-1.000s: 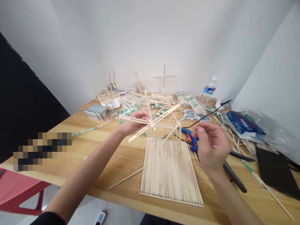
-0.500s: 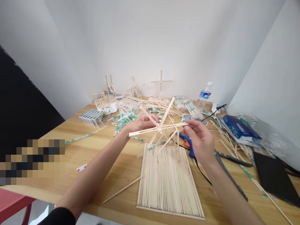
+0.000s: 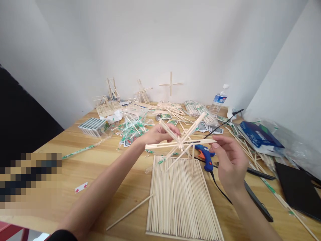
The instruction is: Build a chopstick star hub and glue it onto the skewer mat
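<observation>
Both of my hands are raised above the table, holding a spoked frame of thin wooden sticks [image 3: 181, 143]. My left hand [image 3: 160, 134] grips it near the hub, with the fingers wrapped over several crossing sticks. My right hand [image 3: 230, 164] pinches the end of a long spoke between its fingertips. Below the frame lies a flat panel of parallel wooden sticks [image 3: 180, 204]. A blue and orange hot glue gun [image 3: 206, 157] rests just left of my right hand, its black cord [image 3: 220, 190] running beneath my wrist.
The wooden table [image 3: 80, 167] is crowded with loose sticks, wrappers, a box of sticks [image 3: 94, 127] and stick models [image 3: 107, 102]. Further back stand a water bottle [image 3: 219, 99] and a stick cross [image 3: 171, 83]. A blue package [image 3: 260, 139] and a black folder [image 3: 297, 190] lie at right.
My right hand has moved left from beside the frame and now pinches a spoke. The frame has turned in my hands and shifted right in view, and the camera view has tilted.
</observation>
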A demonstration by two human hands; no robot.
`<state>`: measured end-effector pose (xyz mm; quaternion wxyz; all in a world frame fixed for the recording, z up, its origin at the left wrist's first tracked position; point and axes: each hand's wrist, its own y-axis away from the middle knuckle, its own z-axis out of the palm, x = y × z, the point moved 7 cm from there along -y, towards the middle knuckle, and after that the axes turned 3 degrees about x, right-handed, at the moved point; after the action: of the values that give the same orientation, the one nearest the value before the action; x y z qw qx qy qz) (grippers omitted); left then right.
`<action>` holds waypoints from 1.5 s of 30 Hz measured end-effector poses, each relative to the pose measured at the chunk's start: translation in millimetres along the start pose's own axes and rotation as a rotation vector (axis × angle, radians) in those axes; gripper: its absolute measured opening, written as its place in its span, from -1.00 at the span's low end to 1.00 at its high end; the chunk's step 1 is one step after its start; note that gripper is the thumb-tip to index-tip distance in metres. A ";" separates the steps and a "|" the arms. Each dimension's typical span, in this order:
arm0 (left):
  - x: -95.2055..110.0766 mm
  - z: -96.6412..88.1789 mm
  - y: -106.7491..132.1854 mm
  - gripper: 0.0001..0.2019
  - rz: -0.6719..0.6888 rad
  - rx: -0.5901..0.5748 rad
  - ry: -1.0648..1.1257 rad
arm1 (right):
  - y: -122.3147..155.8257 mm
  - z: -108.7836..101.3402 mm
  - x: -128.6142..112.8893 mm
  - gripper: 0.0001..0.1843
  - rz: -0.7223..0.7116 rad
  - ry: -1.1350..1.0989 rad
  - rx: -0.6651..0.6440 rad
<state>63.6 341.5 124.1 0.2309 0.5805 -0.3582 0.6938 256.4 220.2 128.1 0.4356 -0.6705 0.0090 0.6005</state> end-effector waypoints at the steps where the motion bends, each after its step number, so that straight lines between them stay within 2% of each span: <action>1: 1.0 0.8 0.6 -0.85 -0.004 0.001 -0.012 | 2.2 -0.9 -4.9 -0.83 -0.064 0.046 0.010; 4: 6.1 4.8 2.0 -0.89 -0.002 -0.001 -0.022 | 14.5 -1.0 -22.5 -0.74 -0.317 0.220 0.041; 6: 11.9 8.4 2.6 -0.91 0.019 -0.006 -0.016 | 25.3 2.8 -31.1 -0.72 -0.436 0.284 0.027; 9: 20.6 11.9 3.6 -0.93 0.043 -0.003 -0.035 | 40.4 14.6 -40.7 -0.67 -0.539 0.299 -0.068; 11: 23.0 11.1 3.9 -0.94 0.045 0.010 -0.070 | 46.5 22.6 -44.5 -0.63 -0.555 0.312 -0.123; 15: 15.0 1.4 2.3 -0.88 0.031 0.055 -0.135 | 47.4 31.7 -42.2 -0.67 -0.479 0.369 -0.168; 20: -1.1 -4.9 -1.2 -0.86 0.002 0.033 -0.081 | 46.7 34.7 -35.2 -0.74 -0.421 0.394 -0.190; 25: 0.4 -3.9 -0.6 -0.85 -0.008 0.050 -0.072 | 49.2 37.6 -20.8 -0.80 -0.270 0.331 -0.257; 28: 2.4 -1.1 -0.5 -0.87 -0.007 0.039 -0.058 | 47.1 32.0 -14.1 -0.80 -0.219 0.213 -0.228; 31: 1.7 0.2 -0.8 -0.88 -0.010 0.035 -0.040 | 38.1 25.6 2.8 -0.76 -0.063 0.170 -0.221; 34: -0.2 -0.9 -1.0 -0.88 -0.003 0.033 -0.033 | 29.4 25.6 20.1 -0.77 0.076 0.209 -0.291; 40: -5.5 -5.3 -1.5 -0.85 -0.007 0.045 -0.079 | 24.6 30.0 24.0 -0.84 0.068 0.228 -0.368; 45: -4.3 -3.2 -0.2 -0.86 0.017 0.053 -0.102 | 25.9 27.9 24.9 -0.85 0.073 0.186 -0.346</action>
<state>62.7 344.5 119.7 0.1912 0.6180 -0.3560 0.6744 227.2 233.5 95.8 0.2891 -0.7872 -0.0297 0.5440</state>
